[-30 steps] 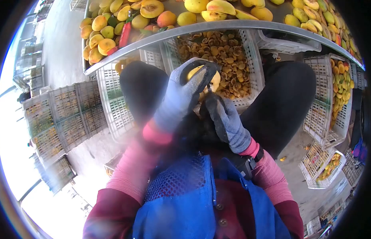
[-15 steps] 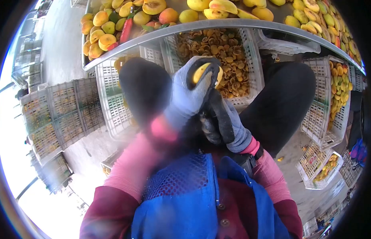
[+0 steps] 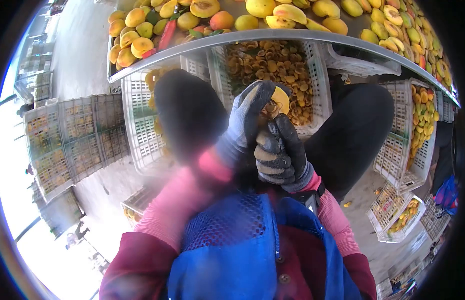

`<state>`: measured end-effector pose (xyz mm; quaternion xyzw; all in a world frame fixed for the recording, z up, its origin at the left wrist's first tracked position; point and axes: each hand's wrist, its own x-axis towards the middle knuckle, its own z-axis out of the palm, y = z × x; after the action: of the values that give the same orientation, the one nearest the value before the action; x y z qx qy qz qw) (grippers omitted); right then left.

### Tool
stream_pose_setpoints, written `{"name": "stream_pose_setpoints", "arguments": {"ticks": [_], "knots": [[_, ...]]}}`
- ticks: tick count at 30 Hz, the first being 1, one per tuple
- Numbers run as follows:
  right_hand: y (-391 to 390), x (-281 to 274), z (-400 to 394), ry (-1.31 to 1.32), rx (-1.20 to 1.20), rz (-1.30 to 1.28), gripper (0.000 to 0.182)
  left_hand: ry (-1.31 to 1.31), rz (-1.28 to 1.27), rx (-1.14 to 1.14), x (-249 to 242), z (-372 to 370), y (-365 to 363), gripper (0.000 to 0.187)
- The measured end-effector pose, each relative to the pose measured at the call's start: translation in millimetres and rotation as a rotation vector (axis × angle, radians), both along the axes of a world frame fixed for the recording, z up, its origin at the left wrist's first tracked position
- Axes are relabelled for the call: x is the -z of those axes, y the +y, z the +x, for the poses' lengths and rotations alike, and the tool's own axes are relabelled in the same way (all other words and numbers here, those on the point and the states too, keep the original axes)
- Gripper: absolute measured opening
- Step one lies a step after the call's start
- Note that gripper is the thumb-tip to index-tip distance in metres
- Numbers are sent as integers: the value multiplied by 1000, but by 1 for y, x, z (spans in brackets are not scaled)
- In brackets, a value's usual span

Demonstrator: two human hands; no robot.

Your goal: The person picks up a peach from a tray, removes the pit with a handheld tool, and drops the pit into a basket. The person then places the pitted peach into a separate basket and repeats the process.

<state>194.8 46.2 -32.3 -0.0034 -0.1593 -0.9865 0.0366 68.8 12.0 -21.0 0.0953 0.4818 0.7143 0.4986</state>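
Note:
Gloved in grey and black, my left hand [image 3: 247, 112] is closed around a yellow fruit [image 3: 281, 101], whose brownish inner side faces my other hand. Just below and to the right, my right hand [image 3: 280, 152] is curled in a fist, its thumb close to the fruit. It grips a small tool [image 3: 274, 128], mostly hidden by the glove, with a bit of metal showing at the fruit. Beneath both hands stands a crate [image 3: 320, 85] holding many brown-orange pieces [image 3: 272, 60].
A metal-edged table [image 3: 232, 36] across the top bears many yellow fruits and a red-handled knife [image 3: 167, 35]. White crates [image 3: 142, 125] stand left of my knees; crates with fruit [image 3: 420, 165] stand at right. More stacked crates [image 3: 75, 140] are at far left.
My left hand has turned the fruit so its inner side shows. My right hand has rotated, showing its curled fingers. The view has shifted slightly.

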Motion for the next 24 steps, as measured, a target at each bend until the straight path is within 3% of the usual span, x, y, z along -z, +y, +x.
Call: {"name": "stream_pose_setpoints", "arguments": {"ticks": [1, 2, 5, 8, 10, 11, 12, 13, 15, 17, 19, 21, 24], "knots": [[0, 2, -1, -4, 31, 77, 51, -238, -15, -95, 4, 1, 2, 32], [4, 5, -1, 149, 81, -6, 50, -535, -89, -364, 8, -4, 9, 29], [15, 10, 1, -27, 143, 47, 48, -259, -201, -392, -9, -12, -10, 30], [15, 10, 2, -298, 34, 8, 48, 351, -171, -326, -41, -42, -49, 42], [16, 6, 3, -170, -33, -22, 49, 779, -263, -344, -50, -98, -85, 52], [16, 4, 4, -108, -64, -36, 49, 1090, -508, -306, -48, -131, -104, 58], [17, 3, 4, -128, -76, -29, 50, 1567, -1100, -268, -47, -151, -116, 69], [17, 3, 4, -116, -88, -5, 50, 1659, -1649, -176, -49, -158, -110, 68], [19, 9, -2, -93, -116, 40, 51, 1827, -1245, -283, -55, -159, -84, 64], [23, 7, -5, -225, -158, 85, 50, 1588, -1024, -216, -66, -132, -16, 59], [28, 6, -7, -364, -175, 199, 50, 1740, -781, 0, -51, -141, 38, 54], [36, -2, -6, -454, -142, 280, 49, 1820, -1204, 397, -39, -156, 95, 55], [43, 11, -6, -541, -122, 314, 47, 1911, -1078, 607, -21, -175, 130, 60]]}}
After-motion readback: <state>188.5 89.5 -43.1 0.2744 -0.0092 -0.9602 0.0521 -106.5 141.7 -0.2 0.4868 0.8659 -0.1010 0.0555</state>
